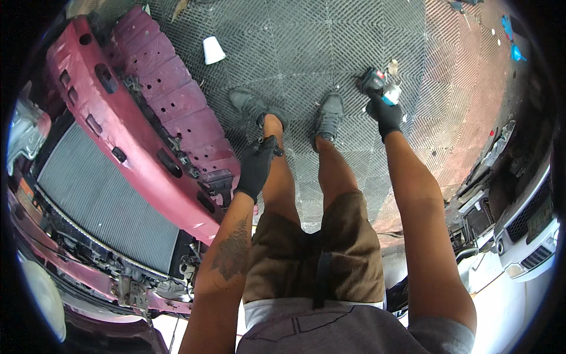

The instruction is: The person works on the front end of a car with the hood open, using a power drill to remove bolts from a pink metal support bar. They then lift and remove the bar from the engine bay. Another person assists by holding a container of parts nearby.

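My right hand (385, 118), in a black glove, is wrapped round a cordless power tool (391, 94) with a teal and silver body. The tool's black battery (374, 79), marked with red, points away from me, above the floor. On the other side, my left hand (257, 168) wears a matching black glove, and its fingers are curled closed in front of my shin. A small dark bit shows at its fingertips, but what it grips cannot be made out. Just left of that hand lies a long maroon bumper beam (121, 130) with several slots.
Beside the beam is a ribbed maroon panel (171, 88) with holes. A car's radiator (109, 192) sits at the left. A white cup (213, 51) lies on the patterned floor mat (283, 53). At the right stands a pale car front bumper (530, 236) among parts.
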Demonstrator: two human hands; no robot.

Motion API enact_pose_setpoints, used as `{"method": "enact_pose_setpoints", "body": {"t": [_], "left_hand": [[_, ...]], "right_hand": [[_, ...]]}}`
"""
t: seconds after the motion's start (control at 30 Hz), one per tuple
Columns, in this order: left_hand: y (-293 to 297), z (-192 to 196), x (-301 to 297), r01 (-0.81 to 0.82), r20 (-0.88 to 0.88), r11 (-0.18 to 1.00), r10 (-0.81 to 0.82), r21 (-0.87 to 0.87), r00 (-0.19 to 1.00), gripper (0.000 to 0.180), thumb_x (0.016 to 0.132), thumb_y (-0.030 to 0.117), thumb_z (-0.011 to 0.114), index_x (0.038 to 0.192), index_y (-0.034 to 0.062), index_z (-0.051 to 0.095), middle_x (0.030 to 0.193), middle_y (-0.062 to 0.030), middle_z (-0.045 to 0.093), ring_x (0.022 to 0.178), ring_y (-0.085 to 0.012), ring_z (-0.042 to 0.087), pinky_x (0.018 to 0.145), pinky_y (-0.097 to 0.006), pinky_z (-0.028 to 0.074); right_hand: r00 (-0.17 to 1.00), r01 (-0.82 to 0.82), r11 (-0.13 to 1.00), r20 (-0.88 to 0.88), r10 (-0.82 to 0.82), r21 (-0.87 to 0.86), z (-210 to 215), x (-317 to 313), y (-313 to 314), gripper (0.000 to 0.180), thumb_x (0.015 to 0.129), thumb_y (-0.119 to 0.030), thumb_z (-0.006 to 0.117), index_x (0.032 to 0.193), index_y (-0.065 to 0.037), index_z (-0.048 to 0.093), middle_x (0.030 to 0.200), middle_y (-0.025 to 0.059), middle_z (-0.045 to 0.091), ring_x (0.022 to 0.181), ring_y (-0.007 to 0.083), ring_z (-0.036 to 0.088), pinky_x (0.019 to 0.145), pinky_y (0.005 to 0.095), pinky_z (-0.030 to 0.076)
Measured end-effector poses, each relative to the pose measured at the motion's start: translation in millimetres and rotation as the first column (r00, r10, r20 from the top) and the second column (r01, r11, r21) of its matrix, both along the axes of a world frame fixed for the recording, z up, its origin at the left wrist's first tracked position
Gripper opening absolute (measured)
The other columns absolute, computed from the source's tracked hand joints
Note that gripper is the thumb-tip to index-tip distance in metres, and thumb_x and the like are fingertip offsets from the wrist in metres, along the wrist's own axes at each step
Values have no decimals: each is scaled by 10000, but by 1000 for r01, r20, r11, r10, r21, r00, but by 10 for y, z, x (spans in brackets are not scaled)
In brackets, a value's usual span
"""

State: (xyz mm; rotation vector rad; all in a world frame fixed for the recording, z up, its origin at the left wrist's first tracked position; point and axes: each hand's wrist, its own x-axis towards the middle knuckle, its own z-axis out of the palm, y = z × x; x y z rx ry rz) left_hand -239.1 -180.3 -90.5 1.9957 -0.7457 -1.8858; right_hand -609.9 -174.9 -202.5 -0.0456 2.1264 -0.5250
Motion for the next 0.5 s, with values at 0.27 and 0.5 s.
{"method": "enact_pose_setpoints", "body": {"t": [0.27,0.5], "left_hand": [[-326,535,-291,115,161,993,-115,8,980,329,954,299,649,822,0,686,651,-19,587,632,-124,531,598,-333,440],[-550,1714,-592,280,423,908,-130,-313,897,405,889,368,686,914,-36,686,745,-187,670,727,-286,670,675,-409,493]], "right_hand": [[975,-54,994,210,73,-95,144,-363,246,347,849,-341,734,1007,-32,728,904,67,711,779,155,637,722,322,489],[455,-890,446,-154,877,-95,726,-717,463,345,780,-95,654,1126,-91,653,811,151,648,715,337,619,618,453,487]]}}
